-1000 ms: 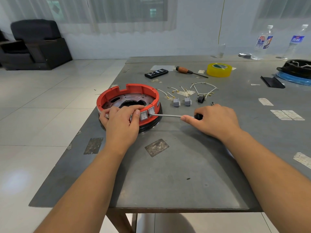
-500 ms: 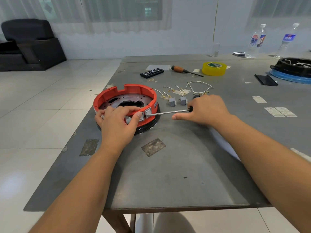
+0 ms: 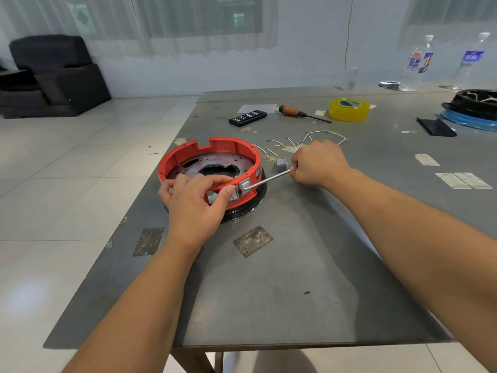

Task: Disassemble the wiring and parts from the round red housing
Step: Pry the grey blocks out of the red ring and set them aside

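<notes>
Prying at the red housing (image 3: 209,157) on the counter (image 3: 295,265)

My left hand (image 3: 193,203) grips its rim; my right hand (image 3: 317,164) clasps a screwdriver (image 3: 271,179) against a grey switch (image 3: 245,185).

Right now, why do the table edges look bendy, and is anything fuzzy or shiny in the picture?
In the head view the wide lens bows the grey metal table and stretches both forearms; the round red plastic housing and thin steel screwdriver look sharp; the clear water bottles at the far edge are soft; pale glare sits on the white floor tiles.

yellow tape roll (image 3: 348,110), orange-handled screwdriver (image 3: 291,111), two bottles (image 3: 416,65) (far edge)
</notes>
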Available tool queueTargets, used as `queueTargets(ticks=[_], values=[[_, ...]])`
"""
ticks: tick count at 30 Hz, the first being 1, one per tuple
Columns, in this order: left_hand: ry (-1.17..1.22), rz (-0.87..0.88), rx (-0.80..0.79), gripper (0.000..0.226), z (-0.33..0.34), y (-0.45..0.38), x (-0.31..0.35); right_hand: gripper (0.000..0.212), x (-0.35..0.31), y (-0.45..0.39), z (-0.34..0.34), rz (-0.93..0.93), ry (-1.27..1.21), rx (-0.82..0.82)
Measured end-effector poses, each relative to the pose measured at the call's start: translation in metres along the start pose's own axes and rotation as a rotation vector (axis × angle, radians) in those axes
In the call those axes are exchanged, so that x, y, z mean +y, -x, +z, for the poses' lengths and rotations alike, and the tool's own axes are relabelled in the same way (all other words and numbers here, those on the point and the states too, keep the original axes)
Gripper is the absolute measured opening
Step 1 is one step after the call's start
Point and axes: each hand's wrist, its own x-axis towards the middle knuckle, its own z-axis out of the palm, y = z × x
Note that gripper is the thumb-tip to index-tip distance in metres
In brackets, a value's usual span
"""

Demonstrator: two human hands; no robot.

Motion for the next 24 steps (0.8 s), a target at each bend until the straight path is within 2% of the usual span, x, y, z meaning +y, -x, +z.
queueTargets(ticks=[6, 11, 18, 21, 24], values=[[0.027, 0.018, 0.001, 0.028, 0.0, 0.0, -0.002, 0.018, -0.007, -0.009, 0.004, 0.031, -0.036, -0.042], [0.02, 0.024, -0.004, 0.036, 0.0, 0.001, -0.001, 0.022, -0.001, -0.008, 0.009, 0.011, -0.026, -0.015], [0.022, 0.006, -0.004, 0.031, 0.0, 0.002, -0.001, 0.065, 0.013, 0.02, -0.002, 0.011, -0.018, 0.005], [0.032, 0.006, 0.001, 0.026, 0.0, 0.003, -0.001, 0.079, 0.017, 0.043, -0.006, -0.011, -0.063, 0.117], [0.032, 0.007, 0.003, 0.026, 0.001, 0.003, -0.001, 0.078, 0.021, 0.06, -0.003, -0.088, -0.114, 0.231]])
